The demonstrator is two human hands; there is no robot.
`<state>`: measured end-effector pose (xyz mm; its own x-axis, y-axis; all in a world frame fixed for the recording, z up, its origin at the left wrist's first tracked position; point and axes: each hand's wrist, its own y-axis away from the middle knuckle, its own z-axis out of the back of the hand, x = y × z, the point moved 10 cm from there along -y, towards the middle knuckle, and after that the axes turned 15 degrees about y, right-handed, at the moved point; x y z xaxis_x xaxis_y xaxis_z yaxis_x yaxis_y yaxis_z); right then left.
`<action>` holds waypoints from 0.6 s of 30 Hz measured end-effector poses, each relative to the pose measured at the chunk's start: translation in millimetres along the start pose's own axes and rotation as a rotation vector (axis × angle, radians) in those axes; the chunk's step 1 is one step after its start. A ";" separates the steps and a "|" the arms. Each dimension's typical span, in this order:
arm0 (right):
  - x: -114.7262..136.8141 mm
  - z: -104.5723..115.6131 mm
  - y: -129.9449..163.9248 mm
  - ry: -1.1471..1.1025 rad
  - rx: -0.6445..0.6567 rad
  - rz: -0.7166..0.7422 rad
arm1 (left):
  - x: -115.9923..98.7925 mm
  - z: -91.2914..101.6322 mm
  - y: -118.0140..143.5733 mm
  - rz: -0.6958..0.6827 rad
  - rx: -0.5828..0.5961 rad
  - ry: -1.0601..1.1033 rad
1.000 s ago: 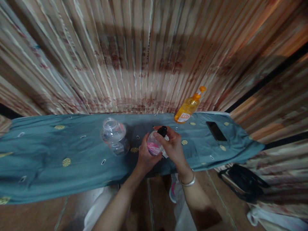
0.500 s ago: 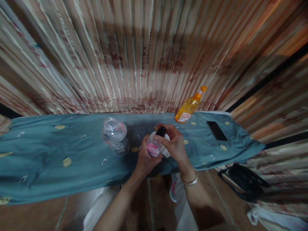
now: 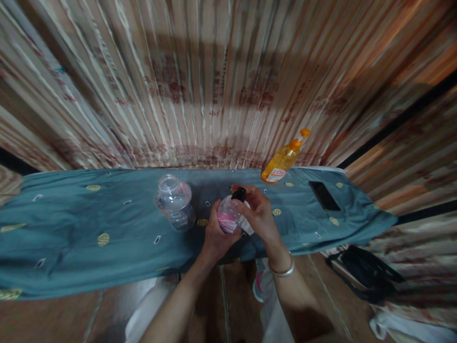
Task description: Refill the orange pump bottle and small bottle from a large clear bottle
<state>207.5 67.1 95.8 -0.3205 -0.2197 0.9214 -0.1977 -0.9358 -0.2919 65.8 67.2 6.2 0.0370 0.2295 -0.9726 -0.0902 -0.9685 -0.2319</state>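
While I watch the head view, the left hand (image 3: pixel 216 239) grips a pink-marked clear bottle (image 3: pixel 227 220) near the front edge of the worktop (image 3: pixel 128 233), the right hand (image 3: pixel 260 215) pinching its black top (image 3: pixel 238 194). I see an orange pump bottle (image 3: pixel 282 164) by the back edge.

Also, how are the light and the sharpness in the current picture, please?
In the head view, light is dim, with an orange glow on the beige pleated fabric curtain at upper right; in the head view, the pink label on the clear, black-topped plastic bottle is too soft to read, and pleats fan outward as through a wide-angle lens.
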 end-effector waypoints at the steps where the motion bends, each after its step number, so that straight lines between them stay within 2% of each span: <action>1: 1.1 -1.7 0.4 -0.002 0.022 0.005 | -0.3 0.1 -0.1 0.008 0.000 0.002; 4: 4.4 -3.7 1.5 0.015 0.058 0.021 | -1.7 1.2 -0.1 0.014 -0.008 0.001; 10: -2.0 7.3 -0.5 0.060 -0.055 0.006 | -2.1 0.6 0.4 0.000 0.004 -0.003; 18: 4.3 3.3 1.5 0.104 0.037 0.047 | 0.2 0.2 0.6 0.018 0.007 -0.021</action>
<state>208.8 63.8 100.2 -0.4233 -0.2355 0.8749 -0.1465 -0.9351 -0.3226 65.6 66.7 5.9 0.0148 0.2142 -0.9767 -0.0979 -0.9718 -0.2146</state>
